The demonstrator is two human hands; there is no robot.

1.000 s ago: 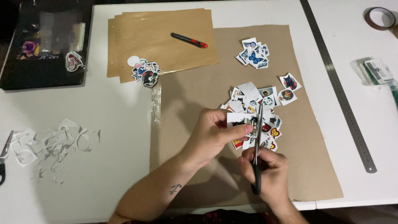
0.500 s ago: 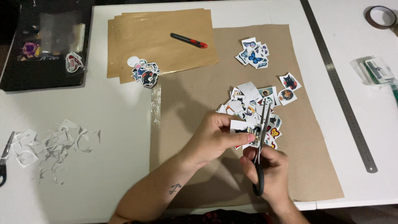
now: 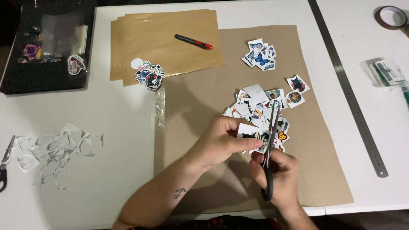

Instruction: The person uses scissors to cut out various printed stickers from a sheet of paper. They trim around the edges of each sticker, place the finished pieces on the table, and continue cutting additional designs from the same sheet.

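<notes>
My left hand [image 3: 221, 142] pinches a small white sticker sheet [image 3: 254, 137] with a printed picture, holding it over the brown paper [image 3: 204, 98]. My right hand [image 3: 279, 172] grips black-handled scissors [image 3: 270, 145], the blades pointing up and away along the sheet's right edge. Just beyond the blades lies a loose pile of printed stickers [image 3: 260, 108]. A smaller group of butterfly stickers [image 3: 258, 55] sits farther back.
A stack of brown sheets [image 3: 166, 42] at the back carries a red-and-black utility knife [image 3: 194, 41] and a clump of cut stickers [image 3: 149, 76]. White paper offcuts [image 3: 55, 149] lie left, a metal ruler [image 3: 349, 89] right, a tape roll [image 3: 390, 17] and a black tray [image 3: 47, 47] at the corners.
The scissors' blades have closed further along the sheet's edge while my left hand turned the sheet slightly. Both hands stay in the same place.
</notes>
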